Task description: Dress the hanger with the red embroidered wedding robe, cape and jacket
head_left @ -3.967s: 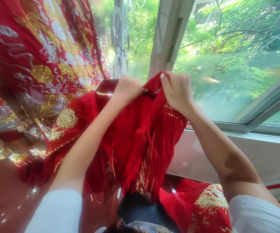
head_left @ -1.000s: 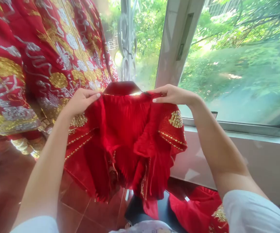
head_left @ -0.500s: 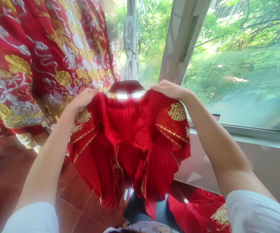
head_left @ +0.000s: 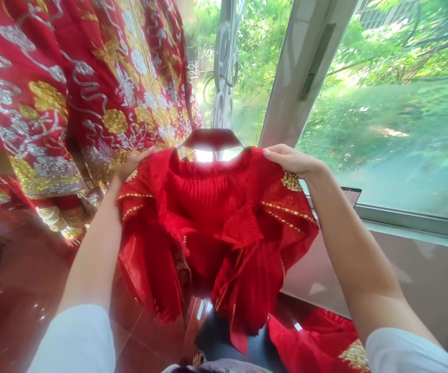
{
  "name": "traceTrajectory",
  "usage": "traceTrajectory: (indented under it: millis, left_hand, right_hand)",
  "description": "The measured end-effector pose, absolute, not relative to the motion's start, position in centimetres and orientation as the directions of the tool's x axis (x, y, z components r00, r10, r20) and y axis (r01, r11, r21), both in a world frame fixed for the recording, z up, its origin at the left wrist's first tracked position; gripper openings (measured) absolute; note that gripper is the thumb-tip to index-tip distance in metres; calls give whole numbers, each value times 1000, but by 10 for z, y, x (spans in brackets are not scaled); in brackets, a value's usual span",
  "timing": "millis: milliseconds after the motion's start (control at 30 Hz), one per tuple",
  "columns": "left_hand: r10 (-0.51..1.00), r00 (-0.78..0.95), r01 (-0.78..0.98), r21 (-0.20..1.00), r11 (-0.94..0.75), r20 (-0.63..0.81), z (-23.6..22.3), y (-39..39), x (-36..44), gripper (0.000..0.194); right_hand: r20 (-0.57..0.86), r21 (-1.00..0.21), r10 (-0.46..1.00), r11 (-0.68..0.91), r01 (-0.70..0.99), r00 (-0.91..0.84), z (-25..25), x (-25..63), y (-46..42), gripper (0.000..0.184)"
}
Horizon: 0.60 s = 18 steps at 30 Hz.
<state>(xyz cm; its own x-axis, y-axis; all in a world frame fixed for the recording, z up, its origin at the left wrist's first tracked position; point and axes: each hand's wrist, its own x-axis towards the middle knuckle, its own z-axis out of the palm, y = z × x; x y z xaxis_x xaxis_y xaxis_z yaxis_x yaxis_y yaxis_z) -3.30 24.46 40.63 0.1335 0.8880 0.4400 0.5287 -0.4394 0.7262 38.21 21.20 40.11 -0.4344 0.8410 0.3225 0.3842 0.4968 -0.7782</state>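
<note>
A small red garment [head_left: 216,228] with gold trim hangs in the air before me, stretched at its top edge. My left hand [head_left: 133,163] pinches the left end of that edge, and my right hand [head_left: 292,159] pinches the right end. Both hands are closed on the cloth. A red hanger top [head_left: 211,139] shows just behind the garment's upper edge, between my hands. The cloth falls in loose folds below.
A large red robe [head_left: 72,88] with gold and silver embroidery hangs at the left. A window [head_left: 383,103] with greenery outside fills the right, its sill [head_left: 403,223] below. Red tiled floor [head_left: 10,290] lies beneath, with more red cloth [head_left: 317,342] and a dark object [head_left: 227,342] low down.
Over the last second both hands stay spread on the garment's top edge; the garment has moved slightly right and its right flap has swung outward. Four seconds ago the hands were bunched close together.
</note>
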Motion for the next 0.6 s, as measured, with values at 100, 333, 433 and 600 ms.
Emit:
traceTrajectory:
  millis: [100,333,433,600]
  left_hand:
    - [901,173,533,732,-425,397,410,244,-38,52]
    - [757,339,658,434,-616,559,421,199,-19,55]
    - [731,300,660,420,-623,613,419,205,-11,46]
    - [871,268,505,709,-492,413,425,240,-12,46]
  right_hand:
    - [440,-692,829,558,458,-344,402,382,202,50]
    - [536,-621,767,642,450,-353,400,383,185,38]
    - [517,-653,804,592,472,-294,404,385,195,38]
    - [431,-704,857,515,489,-283,416,384,212,56]
